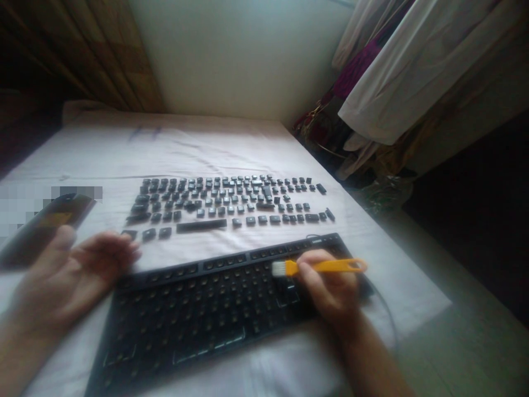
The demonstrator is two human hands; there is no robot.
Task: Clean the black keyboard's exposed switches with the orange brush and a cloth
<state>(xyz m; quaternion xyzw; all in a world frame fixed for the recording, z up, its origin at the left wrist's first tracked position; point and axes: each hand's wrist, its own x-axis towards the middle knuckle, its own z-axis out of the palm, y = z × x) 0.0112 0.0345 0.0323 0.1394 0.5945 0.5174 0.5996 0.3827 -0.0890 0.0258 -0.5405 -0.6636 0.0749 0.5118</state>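
A black keyboard (198, 309) with its keycaps taken off lies slanted across the white cloth, close to me. My right hand (330, 286) grips an orange brush (336, 266) with pale bristles, held over the keyboard's right part; whether the bristles touch it I cannot tell. By the keyboard's upper left corner is my left hand (82, 270), palm turned inward, thumb and fingers apart, holding nothing. Beyond the keyboard, loose black keycaps (221, 210) are laid out in rows, with the long space bar (201, 225) in the nearest row.
A dark rounded object (61, 218) with a yellowish patch sits at the left, partly pixelated. The keyboard's cable (388, 314) runs down the right side. Clothes (384, 77) hang beyond the table's right edge. A pale wall (239, 60) and a curtain (95, 55) stand behind.
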